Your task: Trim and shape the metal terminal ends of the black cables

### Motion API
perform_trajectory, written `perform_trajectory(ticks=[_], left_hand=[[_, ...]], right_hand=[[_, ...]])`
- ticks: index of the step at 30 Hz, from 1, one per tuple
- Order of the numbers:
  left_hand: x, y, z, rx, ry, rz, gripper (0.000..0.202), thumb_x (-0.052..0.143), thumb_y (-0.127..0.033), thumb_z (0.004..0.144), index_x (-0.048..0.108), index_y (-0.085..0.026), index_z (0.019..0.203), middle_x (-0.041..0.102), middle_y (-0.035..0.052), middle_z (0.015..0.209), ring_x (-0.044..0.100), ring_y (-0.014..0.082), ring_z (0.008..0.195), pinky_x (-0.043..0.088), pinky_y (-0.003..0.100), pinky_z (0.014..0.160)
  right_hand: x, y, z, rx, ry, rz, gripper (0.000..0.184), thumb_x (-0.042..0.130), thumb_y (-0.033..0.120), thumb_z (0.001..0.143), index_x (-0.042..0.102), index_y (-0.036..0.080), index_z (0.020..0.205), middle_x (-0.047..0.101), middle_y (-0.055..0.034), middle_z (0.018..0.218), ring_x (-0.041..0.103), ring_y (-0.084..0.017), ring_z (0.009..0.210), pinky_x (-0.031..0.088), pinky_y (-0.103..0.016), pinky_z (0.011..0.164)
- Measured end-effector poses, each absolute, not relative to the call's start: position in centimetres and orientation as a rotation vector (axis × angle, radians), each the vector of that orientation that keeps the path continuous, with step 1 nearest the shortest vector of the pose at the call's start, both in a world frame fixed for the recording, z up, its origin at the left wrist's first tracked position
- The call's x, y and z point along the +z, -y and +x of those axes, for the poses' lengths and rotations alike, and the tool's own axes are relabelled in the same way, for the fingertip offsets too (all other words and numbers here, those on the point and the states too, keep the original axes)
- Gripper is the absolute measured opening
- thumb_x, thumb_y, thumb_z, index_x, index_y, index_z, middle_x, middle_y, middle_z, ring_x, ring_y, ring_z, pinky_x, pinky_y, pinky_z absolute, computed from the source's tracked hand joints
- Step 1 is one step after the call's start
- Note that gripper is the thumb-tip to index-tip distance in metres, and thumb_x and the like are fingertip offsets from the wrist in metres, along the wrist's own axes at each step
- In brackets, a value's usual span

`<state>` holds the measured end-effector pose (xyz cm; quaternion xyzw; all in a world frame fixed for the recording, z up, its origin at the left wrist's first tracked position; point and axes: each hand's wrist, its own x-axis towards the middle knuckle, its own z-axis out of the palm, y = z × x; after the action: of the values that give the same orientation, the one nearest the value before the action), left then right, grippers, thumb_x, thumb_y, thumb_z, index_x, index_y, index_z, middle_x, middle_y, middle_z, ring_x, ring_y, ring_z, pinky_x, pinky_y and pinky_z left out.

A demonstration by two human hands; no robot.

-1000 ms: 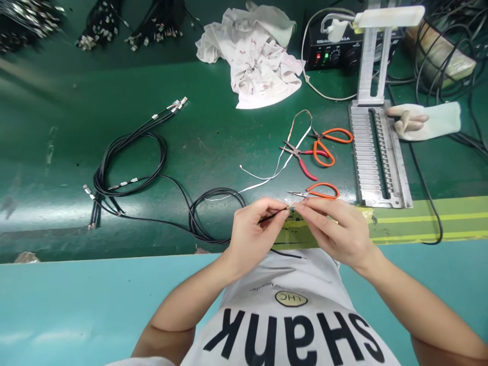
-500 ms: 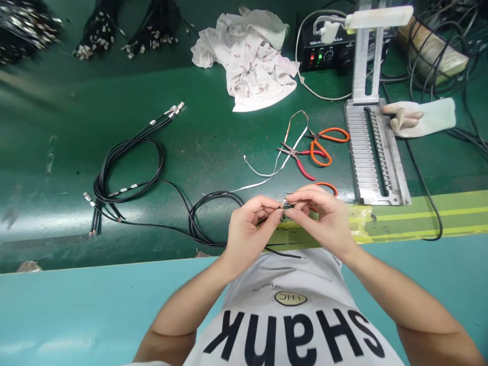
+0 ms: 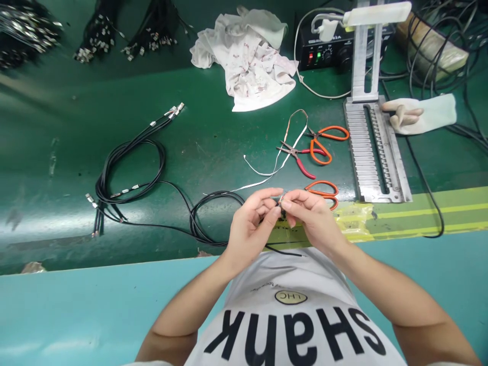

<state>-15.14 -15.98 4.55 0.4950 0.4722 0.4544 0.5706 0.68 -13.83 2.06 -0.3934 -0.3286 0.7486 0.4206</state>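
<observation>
Close to my body, over the table's front edge, both hands meet at fingertip height. My left hand [image 3: 249, 223] is closed in a pinch on the end of a thin black cable [image 3: 213, 243], whose coil lies just left of it. The thumb and forefinger of my right hand [image 3: 314, 216] pinch the same cable's tip, a small pale part [image 3: 281, 199] mostly hidden by the fingers. Just beyond my right hand lie orange-handled scissors [image 3: 328, 195], their blades covered by the fingers. A short black cable end sticks out below my left wrist.
Red-handled pliers [image 3: 299, 157], more orange-handled scissors [image 3: 322, 145] and white strips [image 3: 263, 178] lie ahead. At right stand a slotted metal fixture [image 3: 375, 152] and a white glove [image 3: 423, 116]. Coiled black cables [image 3: 129, 170] lie left; a white cloth [image 3: 247, 71] and control box [image 3: 324, 53] are behind.
My right hand has shifted slightly left and turned, its fingers closing more tightly at the cable tip. More of the nearest orange-handled scissors now shows. My left hand stays nearly in place.
</observation>
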Motion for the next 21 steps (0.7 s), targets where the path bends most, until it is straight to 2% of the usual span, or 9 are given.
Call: perform_trajectory(ticks=[2,4,8,11,14,21], left_hand=[[4.8,15.7,-15.1,1.067,-1.083,1.196,0.026,0.064,-0.022,0.095,0.066,-0.020,0.121,0.061,0.0033,0.098,0.061,0.0069,0.073,0.050,0.018,0.065],[4.8,15.4,-15.0,1.112,-1.059,1.186,0.019,0.069,-0.020,0.091,0.072,-0.020,0.110,0.057,0.0038,0.106,0.062,0.0066,0.073,0.051,0.019,0.064],[3.9,15.1,-14.6,1.216,-1.013,1.067,0.005,0.070,-0.018,0.089,0.072,-0.018,0.093,0.053,0.0015,0.099,0.061,0.0050,0.063,0.049,0.020,0.056],[3.2,15.4,-14.2,1.266,-1.016,1.008,0.004,0.066,-0.019,0.093,0.069,-0.017,0.092,0.052,0.0015,0.100,0.061,0.0043,0.059,0.046,0.020,0.053],[2.9,15.6,-13.7,1.305,-1.028,0.976,0.006,0.065,-0.020,0.094,0.067,-0.016,0.091,0.051,0.0012,0.099,0.058,0.0035,0.058,0.045,0.021,0.053],[3.0,15.1,-14.3,1.226,-0.984,0.914,0.010,0.062,-0.024,0.096,0.067,-0.016,0.095,0.058,0.0009,0.086,0.059,0.0073,0.062,0.047,0.023,0.060]], right_hand=[[1.9,13.9,0.7,1.842,0.872,-0.998,0.015,0.078,0.033,0.084,0.071,0.021,0.087,0.067,0.0033,0.072,0.056,-0.007,0.056,0.043,-0.019,0.054],[1.9,14.0,0.8,1.817,0.909,-1.004,0.016,0.079,0.034,0.084,0.070,0.021,0.088,0.068,0.0028,0.073,0.057,-0.007,0.056,0.043,-0.020,0.053],[2.2,14.1,1.0,1.757,1.030,-1.036,0.016,0.075,0.034,0.087,0.066,0.021,0.087,0.067,0.0029,0.070,0.058,-0.009,0.057,0.044,-0.022,0.054],[2.7,14.1,1.3,1.528,1.287,-1.102,0.011,0.071,0.031,0.090,0.065,0.022,0.087,0.065,0.0026,0.074,0.058,-0.010,0.060,0.042,-0.024,0.054],[3.0,14.0,1.5,1.226,1.553,-1.151,0.008,0.067,0.026,0.093,0.066,0.023,0.085,0.065,0.0019,0.080,0.058,-0.011,0.067,0.043,-0.026,0.060],[2.7,13.6,1.6,1.115,1.624,-1.135,0.010,0.063,0.023,0.095,0.065,0.024,0.085,0.065,0.0023,0.081,0.059,-0.011,0.070,0.045,-0.027,0.064]])
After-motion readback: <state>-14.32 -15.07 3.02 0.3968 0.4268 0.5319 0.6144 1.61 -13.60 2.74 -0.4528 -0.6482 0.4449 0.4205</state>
